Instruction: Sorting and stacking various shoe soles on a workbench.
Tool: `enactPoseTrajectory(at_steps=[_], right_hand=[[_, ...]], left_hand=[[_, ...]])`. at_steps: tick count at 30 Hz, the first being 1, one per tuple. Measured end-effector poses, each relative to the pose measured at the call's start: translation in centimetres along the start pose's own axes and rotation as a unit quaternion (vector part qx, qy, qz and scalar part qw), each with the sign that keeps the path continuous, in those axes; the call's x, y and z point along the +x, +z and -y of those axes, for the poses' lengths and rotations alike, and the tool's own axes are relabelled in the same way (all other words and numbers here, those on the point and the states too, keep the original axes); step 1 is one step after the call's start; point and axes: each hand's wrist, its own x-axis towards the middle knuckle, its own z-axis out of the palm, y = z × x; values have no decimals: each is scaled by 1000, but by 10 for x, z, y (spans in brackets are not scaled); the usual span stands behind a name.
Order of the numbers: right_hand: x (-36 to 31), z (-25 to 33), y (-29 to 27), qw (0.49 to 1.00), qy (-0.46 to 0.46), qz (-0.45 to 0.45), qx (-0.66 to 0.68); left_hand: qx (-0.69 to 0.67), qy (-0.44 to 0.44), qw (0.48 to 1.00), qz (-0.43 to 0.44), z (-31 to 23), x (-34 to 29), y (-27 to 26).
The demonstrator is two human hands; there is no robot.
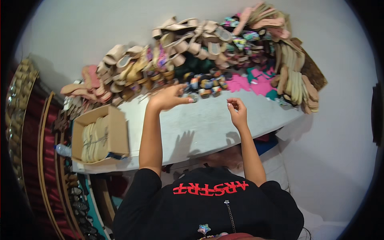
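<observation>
My left hand (170, 98) hovers over the white table (176, 120), fingers stretched out and thumb apart, holding nothing that I can see. Just beyond its fingertips sits a cluster of small dark shoe pieces (206, 84) with blue and orange patterning. To the right, my right hand (238, 113) hangs above the table with its fingers loosely curled and apart, nothing visible in them. Bright pink cut pieces (240, 83) lie past that hand. Both hands throw shadows on the tabletop. Slight blur hides fine detail.
Heeled sandals (180, 44) are piled along the wall at the back. Stacked pale soles (294, 60) stand at the right end. A cardboard box (122, 132) holding tied soles (95, 140) sits at the table's left end, with a plastic bottle (63, 150) beside it.
</observation>
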Motion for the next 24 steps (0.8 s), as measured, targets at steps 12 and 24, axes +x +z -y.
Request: enactPoseTrajectory(at_steps=[12,24], right_hand=[[-4,-61,-197,993,115,-22,-27],[-29,-72,-190,981,184,49,-23]], left_hand=[[8,-18,989,146,-138,151,210],[25,-3,968,251,-128,137,283]])
